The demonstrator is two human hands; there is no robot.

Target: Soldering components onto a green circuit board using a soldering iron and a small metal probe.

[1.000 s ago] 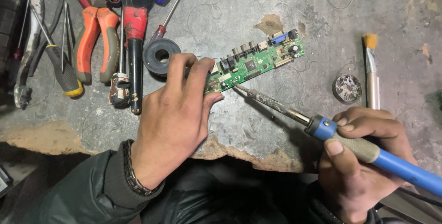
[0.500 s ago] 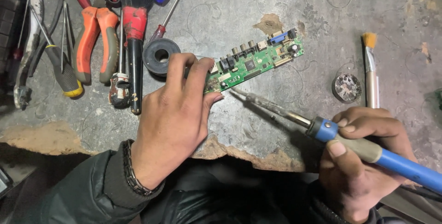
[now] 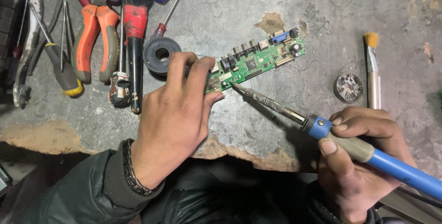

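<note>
soldering is under way on a green circuit board (image 3: 258,63) that lies flat on the worn grey counter (image 3: 221,7), near its chipped front edge. left hand (image 3: 177,113) presses down on the board's near end, fingers (image 3: 202,74) spread over it and flat, pinning it rather than gripping it; the end under them is hidden. right hand (image 3: 357,155) is wrapped closed around the grip of a blue-handled soldering iron (image 3: 322,129), thumb on top, and the dark, crusted tip reaches up and left to the board's lower edge, just beside the left fingertips. whether the tip actually touches a joint cannot be told; no smoke, solder wire or fresh bead shows.

judging by this, the work sits in its middle: board placed and steadied, iron brought to one spot at the near end, the rest of the board with its row of connectors along the far edge not being worked. how many joints are finished cannot be seen.

around it: a black ring-shaped roll (image 3: 161,55) just beyond the left hand, orange-handled pliers (image 3: 94,39) and a red-handled tool (image 3: 134,44) to the left, a small round tin (image 3: 348,87) and a brush (image 3: 372,67) to the right, well apart from the board.
</note>
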